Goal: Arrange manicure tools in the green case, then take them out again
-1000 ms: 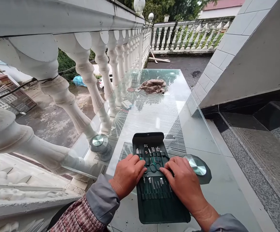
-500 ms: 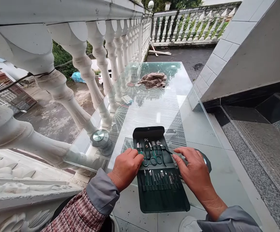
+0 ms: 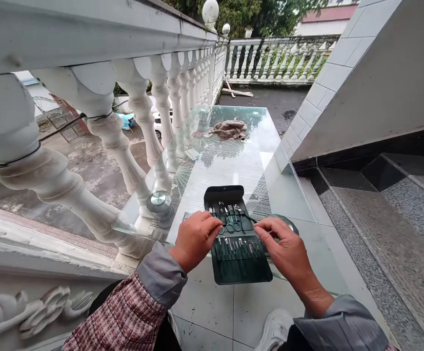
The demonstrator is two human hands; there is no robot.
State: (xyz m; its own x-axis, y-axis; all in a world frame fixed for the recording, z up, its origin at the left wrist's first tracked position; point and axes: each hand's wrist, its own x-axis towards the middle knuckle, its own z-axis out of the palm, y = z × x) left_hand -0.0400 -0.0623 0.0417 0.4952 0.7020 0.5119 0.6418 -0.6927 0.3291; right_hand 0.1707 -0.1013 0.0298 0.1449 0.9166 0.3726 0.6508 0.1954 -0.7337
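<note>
A dark green manicure case [image 3: 239, 265] lies unfolded on the glass table [image 3: 230, 165]. Two rows of small metal tools, among them green-handled scissors [image 3: 233, 222], sit in its loops. My left hand [image 3: 196, 239] rests curled on the case's left edge, fingertips by the upper row. My right hand [image 3: 283, 246] is at the case's right edge, thumb and fingers pinched on a thin dark tool [image 3: 249, 218] that sticks out toward the upper row.
A white stone balustrade [image 3: 134, 112] runs along the table's left side. A crumpled brown cloth [image 3: 230, 129] lies at the table's far end, a small card [image 3: 192, 154] near the left edge. Round metal table fittings [image 3: 158, 199] show under the glass. Tiled steps [image 3: 391, 204] rise to the right.
My right hand slid off the case's middle to its right edge and now pinches a thin tool. The left hand stayed on the left edge. The camera pulled back.
</note>
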